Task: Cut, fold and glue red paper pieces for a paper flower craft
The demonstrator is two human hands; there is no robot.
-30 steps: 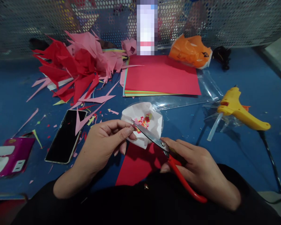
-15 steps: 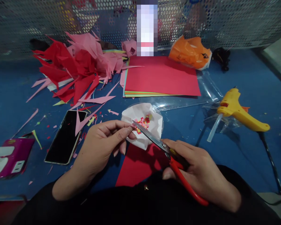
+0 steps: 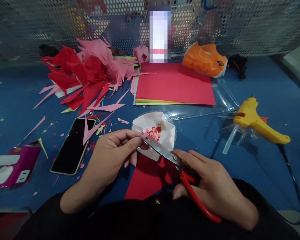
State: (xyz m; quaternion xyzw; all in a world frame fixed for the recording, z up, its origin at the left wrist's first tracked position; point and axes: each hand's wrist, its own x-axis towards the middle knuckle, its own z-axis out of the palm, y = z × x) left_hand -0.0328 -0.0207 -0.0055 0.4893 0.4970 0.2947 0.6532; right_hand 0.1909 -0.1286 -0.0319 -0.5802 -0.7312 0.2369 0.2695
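My right hand [image 3: 212, 186] is wrapped round the red handles of a pair of scissors [image 3: 176, 166], whose metal blades point up-left. My left hand [image 3: 112, 156] pinches a small pink strip of paper [image 3: 145, 135] at the blade tips. Just beyond the blades sits a white paper liner [image 3: 165, 125] in a clear dish, holding several tiny coloured paper squares [image 3: 154, 130]. A red sheet [image 3: 147, 176] lies under my hands at the table's near edge.
A stack of coloured sheets with red on top [image 3: 175, 85] lies behind the dish. Red and pink paper offcuts [image 3: 87, 73] are heaped at the back left. A black phone [image 3: 73, 145], a magenta box [image 3: 13, 166], a yellow glue gun [image 3: 257, 121] and an orange bag [image 3: 205, 60] lie on the blue table.
The view has shifted slightly. The scissors and my hands stay at the dish, with the blades a little lower and closer to my left fingertips.
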